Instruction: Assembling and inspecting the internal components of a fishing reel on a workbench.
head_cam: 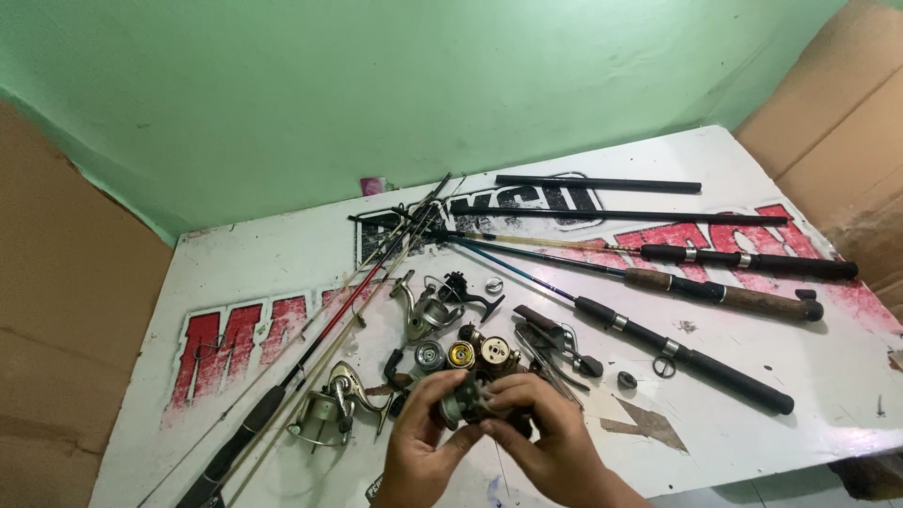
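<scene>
1. Left hand [420,450] and right hand [544,431] both close their fingers around a small grey reel part [465,399] near the table's [809,376] front edge.
2. Spinning reels [331,406] and fishing rods [691,358] lie around it.

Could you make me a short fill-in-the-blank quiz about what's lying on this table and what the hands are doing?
1. Both hands hold a small fishing ____ between them.
2. The wall behind the table is painted ____.
3. The rod with the brown cork handle lies to the ____ of the hands.
4. The big letters on the white table are mostly ____.

Missing words: reel; green; right; red
</scene>
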